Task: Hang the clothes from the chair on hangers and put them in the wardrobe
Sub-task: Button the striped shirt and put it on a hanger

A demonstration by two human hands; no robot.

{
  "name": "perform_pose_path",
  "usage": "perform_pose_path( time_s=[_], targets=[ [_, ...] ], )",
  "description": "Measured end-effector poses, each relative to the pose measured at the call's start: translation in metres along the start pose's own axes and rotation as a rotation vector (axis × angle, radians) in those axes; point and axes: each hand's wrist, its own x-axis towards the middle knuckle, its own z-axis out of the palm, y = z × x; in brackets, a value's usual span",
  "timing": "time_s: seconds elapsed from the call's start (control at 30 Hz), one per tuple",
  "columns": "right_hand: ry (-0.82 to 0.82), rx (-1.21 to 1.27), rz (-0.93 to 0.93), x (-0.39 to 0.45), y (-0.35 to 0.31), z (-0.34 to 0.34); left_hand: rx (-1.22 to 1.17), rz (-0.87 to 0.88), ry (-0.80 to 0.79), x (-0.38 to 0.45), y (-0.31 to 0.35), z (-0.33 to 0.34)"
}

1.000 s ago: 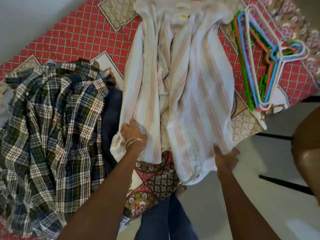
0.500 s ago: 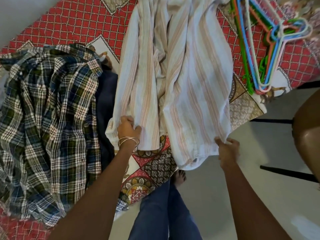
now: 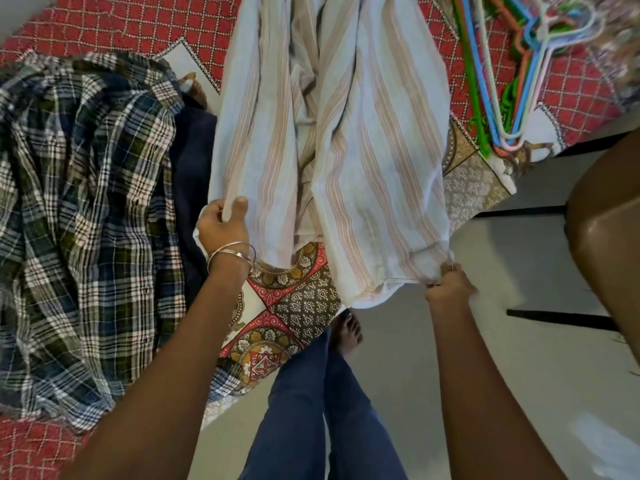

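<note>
A pale striped shirt lies spread lengthwise on the bed, its hem hanging over the bed's near edge. My left hand, with bangles at the wrist, pinches the shirt's lower left edge. My right hand grips the hem's lower right corner. A bundle of coloured plastic hangers lies on the bed at the upper right. A plaid shirt lies crumpled on the left, partly over a dark navy garment.
The bed carries a red patterned cover with a decorated border. A brown chair with black legs stands at the right on the pale floor. My legs in blue trousers and a bare foot are below.
The view has tilted down and closer. Both hands have pulled the striped shirt's hem toward me, with the right hand now at its lower right corner.
</note>
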Motion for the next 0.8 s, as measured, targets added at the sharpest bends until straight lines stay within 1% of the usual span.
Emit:
perform_pose_path(
  time_s=[0.03, 0.07, 0.1, 0.13, 0.17, 0.2, 0.23, 0.27, 0.3, 0.33, 0.37, 0.4, 0.43, 0.47, 0.53, 0.57, 0.6, 0.63, 0.67, 0.7, 0.77, 0.8],
  targets=[
    [0.000, -0.116, -0.142, -0.009, -0.007, -0.002, 0.009, 0.045, 0.048, 0.001, 0.005, -0.002],
    [0.026, -0.171, -0.307, -0.017, -0.012, -0.002, 0.024, 0.103, 0.101, 0.002, 0.010, -0.004],
    [0.099, -0.143, -0.473, -0.031, -0.025, -0.001, 0.044, 0.180, 0.147, 0.000, 0.019, -0.005],
    [0.135, -0.084, -0.626, -0.045, -0.036, 0.000, 0.063, 0.269, 0.174, -0.003, 0.029, -0.007],
    [0.132, -0.094, -0.798, -0.063, -0.045, 0.001, 0.078, 0.373, 0.183, -0.007, 0.039, -0.008],
    [0.051, -0.170, -0.984, -0.082, -0.050, 0.004, 0.105, 0.493, 0.178, -0.011, 0.049, -0.008],
    [-0.093, -0.263, -1.156, -0.105, -0.049, 0.008, 0.152, 0.624, 0.160, -0.014, 0.056, -0.009],
    [-0.287, -0.392, -1.262, -0.122, -0.043, 0.010, 0.203, 0.761, 0.140, -0.018, 0.060, -0.007],
    [-0.556, -0.578, -1.282, -0.135, -0.034, 0.015, 0.258, 0.875, 0.114, -0.021, 0.061, -0.006],
    [-0.842, -0.874, -1.220, -0.137, -0.013, 0.019, 0.317, 0.941, 0.078, -0.022, 0.058, -0.007],
    [-1.063, -1.219, -1.071, -0.136, 0.002, 0.022, 0.374, 0.977, 0.035, -0.024, 0.055, -0.007],
    [-1.145, -1.451, -0.925, -0.126, 0.021, 0.019, 0.427, 0.988, -0.008, -0.027, 0.047, -0.009],
    [-1.136, -1.593, -0.855, -0.112, 0.037, 0.013, 0.464, 0.969, -0.051, -0.028, 0.039, -0.010],
    [-1.080, -1.645, -0.872, -0.098, 0.045, 0.007, 0.498, 0.930, -0.093, -0.028, 0.030, -0.011],
    [-0.920, -1.716, -1.001, -0.082, 0.047, -0.002, 0.562, 0.871, -0.151, -0.026, 0.014, -0.013],
    [-0.850, -1.740, -1.012, -0.077, 0.041, -0.002, 0.599, 0.873, -0.175, -0.024, 0.011, -0.011],
    [-0.813, -1.782, -0.960, -0.073, 0.038, 0.000, 0.651, 0.864, -0.220, -0.024, 0.004, -0.011],
    [-0.815, -1.807, -0.941, -0.069, 0.035, 0.001, 0.724, 0.842, -0.274, -0.023, -0.001, -0.011],
    [-0.832, -1.816, -0.883, -0.066, 0.029, 0.007, 0.825, 0.793, -0.334, -0.025, -0.002, -0.010],
    [-0.866, -1.835, -0.842, -0.067, 0.025, 0.010, 0.980, 0.710, -0.402, -0.029, -0.008, -0.010],
    [-0.904, -1.698, -0.855, -0.070, 0.022, 0.021, 1.291, 0.594, -0.512, -0.036, -0.021, -0.006],
    [-0.904, -1.584, -0.865, -0.072, 0.022, 0.028, 1.358, 0.581, -0.545, -0.041, -0.028, -0.004]
  ],
)
